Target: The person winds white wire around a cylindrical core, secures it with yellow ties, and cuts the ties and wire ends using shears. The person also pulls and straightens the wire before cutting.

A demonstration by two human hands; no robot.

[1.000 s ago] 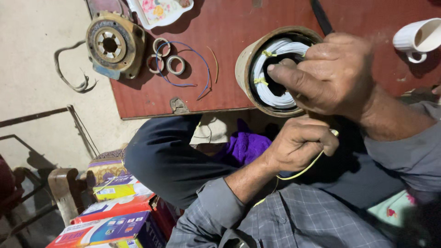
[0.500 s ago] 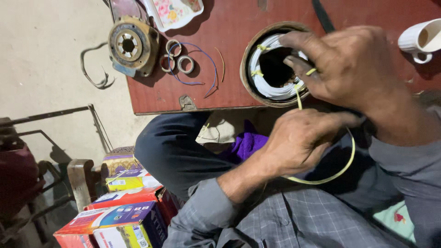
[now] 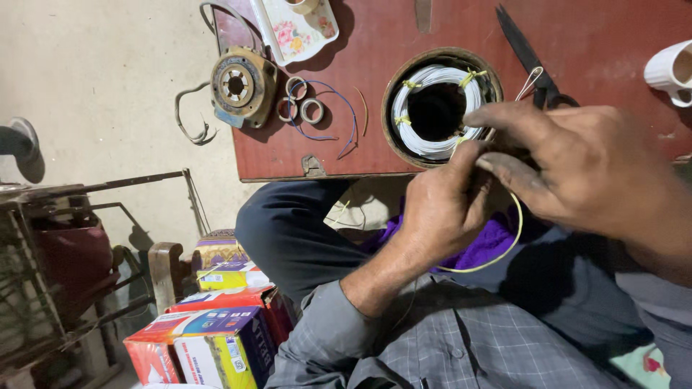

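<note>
Pinching thin yellow thread in both hands | beside white-wound round stator | keep thread taut

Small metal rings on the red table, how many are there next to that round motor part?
3. Ring one lies nearest the round motor part, ring two right of it, ring three just below the first, all among blue wire. More may be hidden elsewhere.

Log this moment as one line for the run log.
left hand: pinching yellow cord | right hand: fingers on same cord | motor stator: white winding, on red board | scissors: beside stator
</note>
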